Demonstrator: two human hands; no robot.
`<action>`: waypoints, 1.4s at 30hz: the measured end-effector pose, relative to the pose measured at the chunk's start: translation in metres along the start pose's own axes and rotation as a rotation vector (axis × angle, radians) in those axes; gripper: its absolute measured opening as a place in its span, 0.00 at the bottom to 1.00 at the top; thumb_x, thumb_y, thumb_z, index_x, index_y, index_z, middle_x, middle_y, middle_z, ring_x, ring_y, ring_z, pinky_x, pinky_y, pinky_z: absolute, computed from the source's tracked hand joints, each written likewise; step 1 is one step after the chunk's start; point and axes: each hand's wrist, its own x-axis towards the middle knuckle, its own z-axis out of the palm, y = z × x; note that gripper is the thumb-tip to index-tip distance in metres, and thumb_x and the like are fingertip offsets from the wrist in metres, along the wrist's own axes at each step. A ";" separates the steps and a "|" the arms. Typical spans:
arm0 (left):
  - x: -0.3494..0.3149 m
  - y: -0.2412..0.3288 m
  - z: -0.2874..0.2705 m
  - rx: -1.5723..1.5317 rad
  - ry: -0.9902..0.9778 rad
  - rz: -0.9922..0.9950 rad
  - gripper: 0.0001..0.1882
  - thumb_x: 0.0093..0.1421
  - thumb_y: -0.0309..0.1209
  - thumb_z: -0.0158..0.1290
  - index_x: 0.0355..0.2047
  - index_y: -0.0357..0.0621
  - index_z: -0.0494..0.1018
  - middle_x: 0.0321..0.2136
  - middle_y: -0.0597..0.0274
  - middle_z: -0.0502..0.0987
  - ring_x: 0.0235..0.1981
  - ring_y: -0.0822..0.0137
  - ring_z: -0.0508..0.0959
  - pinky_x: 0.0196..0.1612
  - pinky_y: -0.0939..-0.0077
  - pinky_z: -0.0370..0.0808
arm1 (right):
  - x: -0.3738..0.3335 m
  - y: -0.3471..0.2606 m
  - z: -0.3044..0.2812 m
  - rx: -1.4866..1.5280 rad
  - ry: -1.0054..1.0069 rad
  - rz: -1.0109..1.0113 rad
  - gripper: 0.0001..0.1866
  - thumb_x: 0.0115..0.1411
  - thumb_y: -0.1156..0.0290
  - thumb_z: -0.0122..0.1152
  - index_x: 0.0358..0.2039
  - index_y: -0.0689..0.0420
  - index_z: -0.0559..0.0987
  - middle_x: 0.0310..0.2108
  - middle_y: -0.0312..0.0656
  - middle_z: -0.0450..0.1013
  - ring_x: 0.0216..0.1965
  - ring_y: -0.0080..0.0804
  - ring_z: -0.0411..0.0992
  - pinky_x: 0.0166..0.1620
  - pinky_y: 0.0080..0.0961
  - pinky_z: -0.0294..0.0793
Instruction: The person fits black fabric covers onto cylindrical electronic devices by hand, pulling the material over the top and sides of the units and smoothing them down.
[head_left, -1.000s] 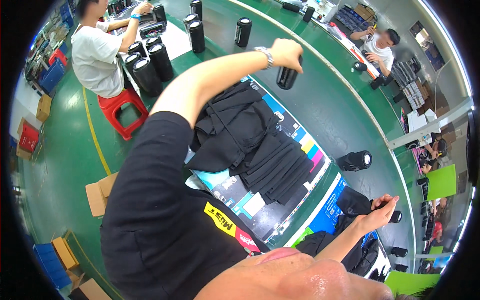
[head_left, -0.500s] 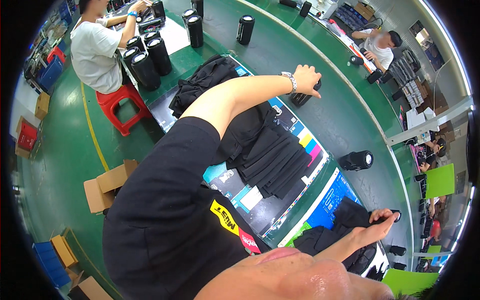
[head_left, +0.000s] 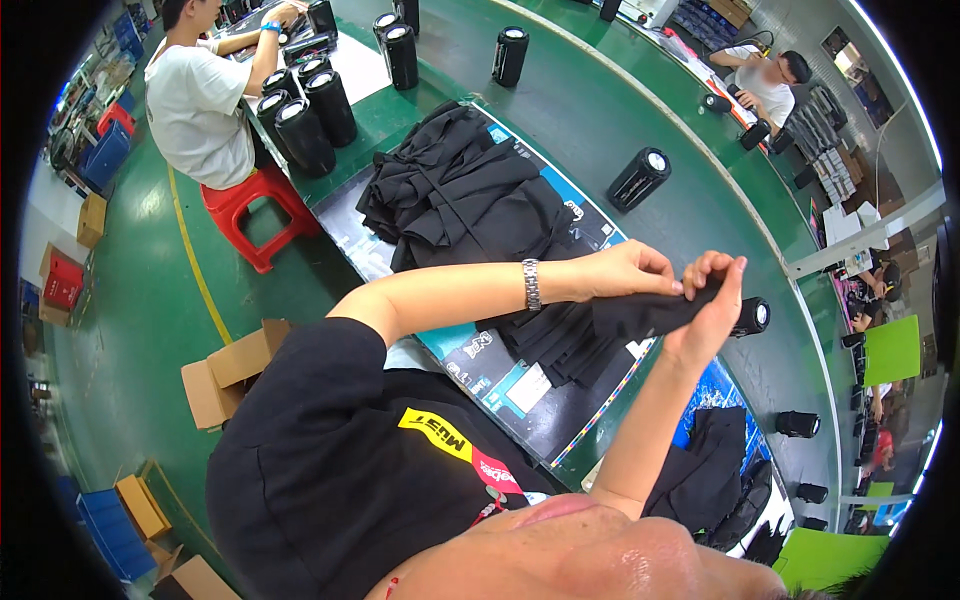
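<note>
A piece of thin black cloth [head_left: 640,315] hangs between my two hands above the table. My left hand [head_left: 630,272], with a metal watch at its wrist, pinches the cloth's upper edge between thumb and fingers. My right hand [head_left: 708,310] is closed on the cloth's other end, its fingers curled over the edge. Below them lies a fanned stack of black cloths [head_left: 560,350], partly covered by my left forearm. A looser heap of black cloth [head_left: 465,190] is beyond that forearm. One black cylindrical speaker [head_left: 750,316] stands just behind my right hand, partly hidden.
Black speakers [head_left: 640,178] are spaced along the dark green belt [head_left: 585,130]. Several more [head_left: 303,138] crowd the table at far left, near a seated person [head_left: 200,100] on a red stool [head_left: 262,215]. More black cloth [head_left: 700,465] lies at right. Cardboard boxes [head_left: 235,365] stand on the floor.
My left hand has left the speaker on the belt and come back to the cloth. My right hand has moved up and leftward from the right end. Both now grip one black cloth.
</note>
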 end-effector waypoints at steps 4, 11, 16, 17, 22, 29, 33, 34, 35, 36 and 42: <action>-0.004 -0.012 -0.002 0.037 0.105 -0.038 0.15 0.62 0.38 0.54 0.40 0.36 0.76 0.36 0.69 0.77 0.39 0.82 0.71 0.43 0.84 0.68 | 0.016 0.030 -0.015 -0.102 0.071 -0.013 0.17 0.68 0.59 0.46 0.30 0.59 0.72 0.24 0.37 0.66 0.23 0.21 0.61 0.24 0.18 0.59; -0.012 -0.033 -0.026 -0.536 0.319 0.069 0.14 0.62 0.27 0.52 0.48 0.38 0.70 0.40 0.64 0.77 0.39 0.75 0.77 0.43 0.82 0.74 | 0.020 0.072 -0.033 -0.057 0.122 0.203 0.31 0.66 0.45 0.42 0.50 0.64 0.71 0.51 0.47 0.70 0.57 0.36 0.63 0.59 0.33 0.57; -0.007 -0.034 -0.031 -0.401 0.388 0.151 0.17 0.58 0.23 0.55 0.48 0.35 0.68 0.40 0.62 0.76 0.40 0.74 0.76 0.45 0.80 0.73 | 0.007 0.077 -0.043 -0.250 0.003 0.413 0.16 0.61 0.66 0.59 0.44 0.65 0.75 0.43 0.41 0.74 0.46 0.23 0.70 0.50 0.20 0.66; -0.009 -0.034 -0.033 -0.375 0.356 0.145 0.16 0.59 0.26 0.55 0.47 0.36 0.69 0.41 0.61 0.76 0.42 0.74 0.75 0.48 0.80 0.72 | 0.008 0.077 -0.045 -0.205 -0.008 0.385 0.14 0.61 0.67 0.60 0.43 0.64 0.75 0.41 0.40 0.75 0.43 0.23 0.71 0.48 0.20 0.67; -0.005 -0.030 -0.031 -0.804 0.152 0.059 0.18 0.67 0.40 0.45 0.48 0.39 0.71 0.45 0.64 0.76 0.48 0.71 0.74 0.55 0.71 0.67 | 0.006 0.057 -0.047 -0.112 -0.033 0.171 0.09 0.56 0.77 0.63 0.37 0.59 0.74 0.34 0.35 0.74 0.36 0.20 0.72 0.42 0.18 0.70; -0.020 -0.010 -0.033 -0.576 -0.026 -0.145 0.19 0.65 0.37 0.47 0.51 0.38 0.69 0.46 0.63 0.76 0.45 0.72 0.76 0.47 0.76 0.74 | -0.003 0.030 -0.054 0.215 -0.209 0.384 0.08 0.57 0.74 0.59 0.39 0.57 0.74 0.35 0.36 0.76 0.37 0.21 0.73 0.43 0.18 0.71; -0.009 0.029 -0.037 -0.180 -0.160 -0.216 0.15 0.61 0.30 0.53 0.46 0.36 0.71 0.39 0.66 0.76 0.38 0.78 0.75 0.43 0.82 0.72 | 0.010 0.017 -0.061 0.075 -0.303 0.403 0.08 0.59 0.75 0.57 0.39 0.58 0.74 0.35 0.35 0.75 0.37 0.20 0.73 0.41 0.17 0.71; -0.004 0.034 -0.040 -0.096 -0.141 -0.195 0.13 0.61 0.30 0.53 0.44 0.36 0.73 0.38 0.66 0.77 0.37 0.78 0.75 0.42 0.83 0.71 | 0.014 0.015 -0.060 -0.015 -0.331 0.420 0.07 0.59 0.76 0.56 0.39 0.58 0.74 0.34 0.34 0.75 0.36 0.19 0.73 0.41 0.17 0.71; 0.003 0.034 -0.050 -0.135 -0.105 -0.207 0.11 0.62 0.29 0.52 0.44 0.39 0.73 0.37 0.67 0.77 0.38 0.78 0.75 0.42 0.83 0.72 | 0.018 0.014 -0.058 -0.070 -0.284 0.374 0.07 0.58 0.77 0.57 0.38 0.58 0.75 0.33 0.33 0.75 0.35 0.18 0.72 0.40 0.17 0.71; 0.012 0.028 -0.062 -0.106 0.011 -0.209 0.09 0.62 0.29 0.53 0.40 0.39 0.74 0.34 0.68 0.76 0.36 0.79 0.75 0.39 0.84 0.72 | 0.026 0.020 -0.062 -0.067 -0.296 0.367 0.07 0.58 0.77 0.57 0.38 0.58 0.75 0.33 0.33 0.75 0.35 0.18 0.72 0.40 0.17 0.71; 0.082 -0.008 -0.080 0.166 0.378 0.085 0.08 0.61 0.27 0.53 0.38 0.37 0.76 0.34 0.65 0.77 0.34 0.78 0.75 0.39 0.83 0.72 | 0.086 0.073 -0.069 -0.703 0.213 -0.219 0.07 0.53 0.77 0.63 0.34 0.61 0.78 0.31 0.38 0.75 0.31 0.24 0.73 0.36 0.21 0.70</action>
